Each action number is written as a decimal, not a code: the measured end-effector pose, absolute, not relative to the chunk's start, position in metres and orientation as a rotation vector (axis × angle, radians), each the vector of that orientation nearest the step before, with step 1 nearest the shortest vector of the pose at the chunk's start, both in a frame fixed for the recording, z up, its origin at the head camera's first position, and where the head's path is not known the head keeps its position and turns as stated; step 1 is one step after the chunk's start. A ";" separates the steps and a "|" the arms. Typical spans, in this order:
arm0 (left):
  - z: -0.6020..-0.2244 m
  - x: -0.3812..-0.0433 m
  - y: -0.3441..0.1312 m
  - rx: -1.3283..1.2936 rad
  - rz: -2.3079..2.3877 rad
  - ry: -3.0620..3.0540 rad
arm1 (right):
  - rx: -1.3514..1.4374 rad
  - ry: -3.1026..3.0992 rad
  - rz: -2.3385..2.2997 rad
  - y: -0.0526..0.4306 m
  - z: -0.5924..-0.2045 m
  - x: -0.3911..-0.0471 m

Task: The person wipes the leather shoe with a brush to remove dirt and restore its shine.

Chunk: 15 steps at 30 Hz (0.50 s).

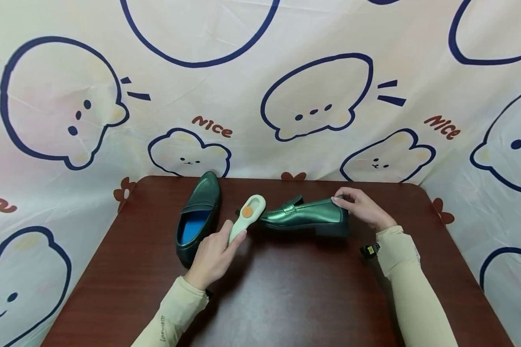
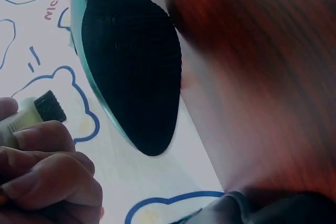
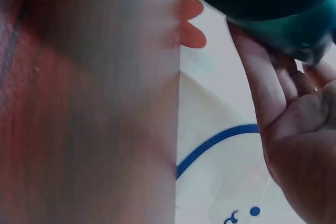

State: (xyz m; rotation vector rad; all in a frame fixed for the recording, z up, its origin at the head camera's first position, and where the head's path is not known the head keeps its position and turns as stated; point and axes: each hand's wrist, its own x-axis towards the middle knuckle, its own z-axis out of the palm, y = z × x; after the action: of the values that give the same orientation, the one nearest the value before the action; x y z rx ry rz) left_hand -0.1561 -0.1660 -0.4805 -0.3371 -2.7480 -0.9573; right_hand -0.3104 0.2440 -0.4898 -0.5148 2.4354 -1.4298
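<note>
A pale green-handled brush (image 1: 243, 222) with an orange spot is gripped in my left hand (image 1: 212, 255). Its short dark bristles (image 2: 51, 107) show in the left wrist view, close to the toe of a shiny green loafer (image 1: 308, 215). That loafer is raised off the table, toe to the left, its black sole (image 2: 131, 72) visible from below. My right hand (image 1: 362, 207) pinches the loafer at its heel end, fingers partly hidden by the shoe in the right wrist view. Left of the brush, a second green loafer (image 1: 203, 193) with a blue insole rests on the table.
The dark reddish-brown table (image 1: 286, 299) extends below both hands. A pale cloth (image 1: 243, 96) with blue cartoon outlines hangs behind it and along both sides. On the right wrist sits a small black device (image 1: 370, 250).
</note>
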 end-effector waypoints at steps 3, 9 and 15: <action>-0.481 -0.155 -0.163 -0.365 -0.961 -2.747 | -0.547 2.414 -1.498 0.235 -0.492 -0.309; -0.477 -0.154 -0.157 -0.423 -0.999 -2.725 | -0.593 2.499 -1.587 0.220 -0.490 -0.304; -0.470 -0.154 -0.150 -0.460 -1.017 -2.709 | -0.722 2.553 -1.626 0.210 -0.485 -0.303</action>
State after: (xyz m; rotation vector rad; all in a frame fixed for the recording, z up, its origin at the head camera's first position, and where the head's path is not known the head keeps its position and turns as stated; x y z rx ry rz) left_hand -0.1542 -0.1498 -0.4699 -0.4599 -2.7091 -1.0169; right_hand -0.3028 0.2104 -0.4847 -0.7217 2.5528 -1.6262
